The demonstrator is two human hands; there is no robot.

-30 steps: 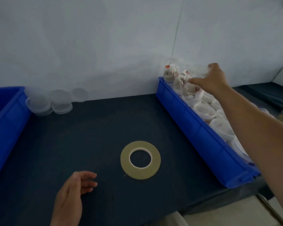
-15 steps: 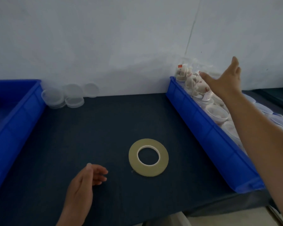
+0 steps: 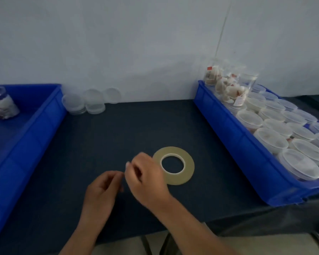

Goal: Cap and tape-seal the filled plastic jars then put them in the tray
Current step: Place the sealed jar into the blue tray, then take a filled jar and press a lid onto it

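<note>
A yellowish tape roll [image 3: 173,150] lies flat on the dark table mat. My right hand [image 3: 147,179] hovers just left of it with curled, blurred fingers, and I cannot tell whether they pinch anything. My left hand [image 3: 103,190] is close beside it, fingers loosely curled, with nothing visible in it. The blue tray on the right [image 3: 228,129] is packed with several filled plastic jars [image 3: 271,138]. Inside the blue tray on the left [image 3: 35,126], one jar [image 3: 0,103] stands at the far corner. Several clear lids [image 3: 81,102] are stacked against the wall.
A clear bag of small white sachets [image 3: 228,83] rests on the far end of the right tray. The white wall runs along the back of the table. The table's front edge is just beneath my forearms.
My right hand has left the sachet bag on the right tray and come down beside my left hand near the tape roll. My left hand has risen slightly toward it.
</note>
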